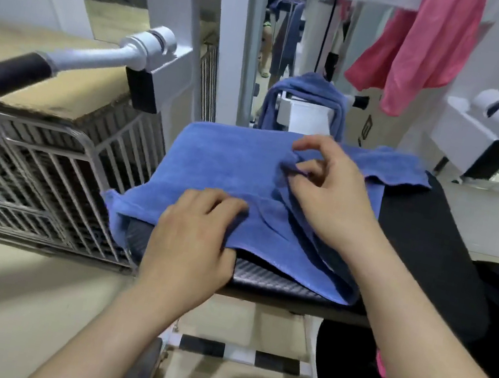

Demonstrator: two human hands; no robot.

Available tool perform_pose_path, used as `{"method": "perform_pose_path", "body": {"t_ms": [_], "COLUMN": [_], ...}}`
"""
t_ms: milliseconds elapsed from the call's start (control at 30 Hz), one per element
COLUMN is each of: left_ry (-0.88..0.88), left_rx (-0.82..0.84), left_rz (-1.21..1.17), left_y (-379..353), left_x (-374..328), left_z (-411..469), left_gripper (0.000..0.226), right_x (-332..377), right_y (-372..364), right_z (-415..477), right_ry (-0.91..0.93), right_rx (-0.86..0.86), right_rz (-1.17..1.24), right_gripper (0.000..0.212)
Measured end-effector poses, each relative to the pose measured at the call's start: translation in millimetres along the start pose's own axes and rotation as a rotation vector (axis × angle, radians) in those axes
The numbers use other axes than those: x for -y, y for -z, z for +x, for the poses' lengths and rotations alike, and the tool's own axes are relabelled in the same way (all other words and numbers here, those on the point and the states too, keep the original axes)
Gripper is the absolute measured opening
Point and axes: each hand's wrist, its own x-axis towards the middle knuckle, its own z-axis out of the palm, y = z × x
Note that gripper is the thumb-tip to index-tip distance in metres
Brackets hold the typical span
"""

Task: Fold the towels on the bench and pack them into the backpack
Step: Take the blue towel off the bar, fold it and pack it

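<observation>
Mid-fold: blue terry towel (pixel 222 164) lies spread over the left half of the black padded bench (pixel 417 223), both hands on it.
Left hand (pixel 193 239) sits at the near edge, fingers bent, bunching the cloth. Right hand (pixel 329 199) pinches a raised ridge mid-towel, index finger lifted. Risks: the towel overhangs the near left corner, so a hard pull could likely drag it off the bench. The rumpled far right corner may skew the fold. A second blue towel (pixel 308 88) waits draped beyond the far edge. Backpack not clearly identifiable.
</observation>
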Motion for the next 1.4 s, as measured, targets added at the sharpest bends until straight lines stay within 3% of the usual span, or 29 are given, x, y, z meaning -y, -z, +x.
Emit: {"method": "perform_pose_path", "body": {"t_ms": [67, 167, 267, 333, 467, 567, 633, 767, 933, 1000, 1033, 1100, 1167, 1267, 1400], "left_ry": [0.083, 0.282, 0.493, 0.371, -0.136, -0.319, -0.314, -0.168, 0.04, 0.016, -0.024, -0.16, -0.251, -0.303, -0.277], "left_rx": [-0.073, -0.144, -0.109, -0.06, 0.102, 0.184, 0.146, 0.146, 0.482, 0.568, 0.544, 0.311, 0.146, -0.018, -0.057], "left_rz": [-0.009, -0.152, -0.372, -0.403, -0.286, -0.191, -0.229, -0.32, -0.554, -0.443, -0.31, -0.023, 0.096, 0.082, -0.052], "left_y": [14, 30, 34, 40, 48, 44, 38, 27, 33, 34, 33, 31, 27, 17, 10], "left_x": [33, 74, 103, 108, 75, 46, 35, 13, 6, 1, -4, -17, -28, -32, -26], "left_z": [-4, -6, 1, 10, 47, 69, 76, 86, 94, 87, 81, 68, 57, 54, 52], "left_gripper": [0.042, 0.023, 0.019, 0.016, 0.026, 0.023, 0.017, 0.017, 0.012, 0.019, 0.019, 0.015, 0.015, 0.008, 0.012], "right_x": [1, 4, 8, 14, 37, 43, 39, 27, 13, 8, 6, 3, 2, -2, -15], "right_y": [-21, -34, -38, -42, -55, -65, -69, -71, -46, -29, -20, -2, 13, 29, 52], "right_z": [5, 10, 14, 17, 18, 10, 3, -2, 3, 5, 6, 7, 8, 9, 4], "right_ry": [-0.018, -0.033, -0.021, -0.034, -0.108, -0.17, -0.217, -0.21, -0.057, -0.006, 0.008, 0.034, 0.058, 0.076, 0.045], "right_rx": [0.085, 0.074, 0.073, 0.064, 0.076, 0.028, -0.121, -0.305, -0.284, -0.307, -0.322, -0.363, -0.42, -0.47, -0.533], "right_rz": [-0.104, -0.203, -0.292, -0.264, 0.084, 0.235, 0.301, 0.151, -0.01, -0.057, -0.089, -0.169, -0.241, -0.284, -0.324], "right_gripper": [0.027, 0.013, 0.008, 0.011, 0.011, 0.019, 0.025, 0.026, 0.033, 0.037, 0.038, 0.037, 0.034, 0.027, 0.024]}}
